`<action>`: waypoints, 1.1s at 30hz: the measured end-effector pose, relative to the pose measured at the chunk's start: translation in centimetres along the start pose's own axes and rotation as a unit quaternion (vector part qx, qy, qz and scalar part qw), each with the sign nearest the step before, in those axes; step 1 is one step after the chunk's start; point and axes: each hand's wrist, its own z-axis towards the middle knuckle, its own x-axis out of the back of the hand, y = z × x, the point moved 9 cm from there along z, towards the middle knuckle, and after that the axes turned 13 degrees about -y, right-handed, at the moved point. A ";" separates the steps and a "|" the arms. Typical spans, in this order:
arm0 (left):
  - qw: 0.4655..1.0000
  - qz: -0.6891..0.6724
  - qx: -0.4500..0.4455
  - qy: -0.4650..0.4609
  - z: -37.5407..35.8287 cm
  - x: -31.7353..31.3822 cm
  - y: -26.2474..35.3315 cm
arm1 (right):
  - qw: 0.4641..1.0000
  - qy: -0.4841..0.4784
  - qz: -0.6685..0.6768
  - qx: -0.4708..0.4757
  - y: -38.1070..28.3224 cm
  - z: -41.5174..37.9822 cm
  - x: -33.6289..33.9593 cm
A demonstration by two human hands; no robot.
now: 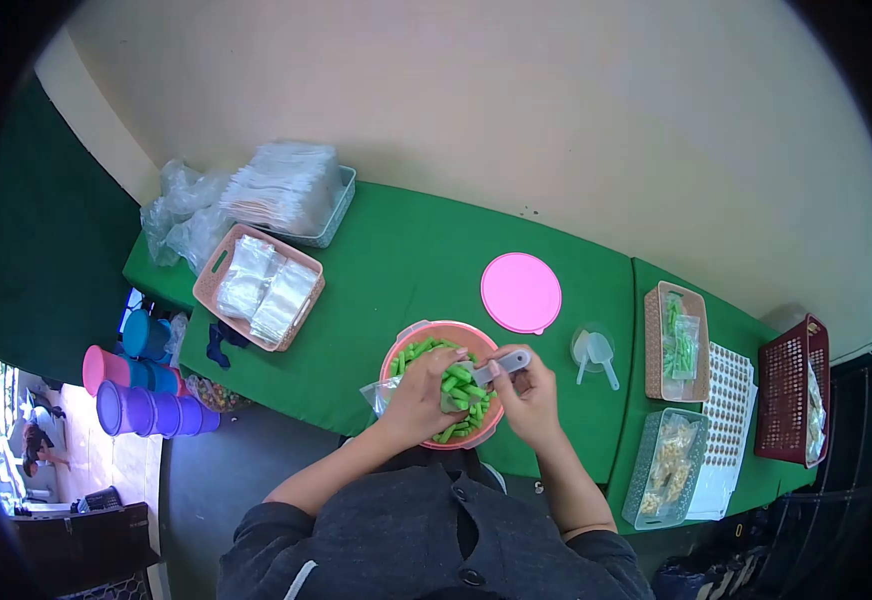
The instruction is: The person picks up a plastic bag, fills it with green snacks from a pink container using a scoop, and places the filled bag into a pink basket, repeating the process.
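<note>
A round pink tub (393,352) full of short green sticks (459,388) stands at the front edge of the table, close to my body. My left hand (419,402) is closed over the tub around a clear plastic bag (376,394), whose end sticks out to the left. Pinched in my right hand (528,404) is a white scoop (508,367), its handle pointing up and right. The scoop's front end reaches the green sticks beside my left fingers, which partly hide it.
A pink lid (522,292) and more scoops (598,354) lie on the green-covered table (411,245). Baskets of plastic bags (308,318) stand left. At right are baskets with filled packets (656,385), a sticker sheet (728,410) and a dark red basket (781,400).
</note>
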 end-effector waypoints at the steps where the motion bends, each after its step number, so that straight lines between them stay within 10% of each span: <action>1: 1.000 -0.009 -0.009 0.002 0.1 0.1 0.2 | 1.000 -0.012 -0.015 -0.001 -0.5 0.0 -0.3; 13: 0.985 -0.055 -0.096 0.132 1.8 2.1 2.1 | 0.993 0.053 -0.089 0.064 -6.2 -0.5 0.3; 15: 0.986 -0.044 -0.096 0.127 2.0 1.7 2.2 | 0.939 -0.042 -0.327 0.100 -7.5 -0.1 -2.7; 33: 0.980 -0.189 -0.026 0.049 1.0 -3.0 -2.3 | 0.973 -0.021 -0.229 -0.008 -3.9 -0.2 -1.2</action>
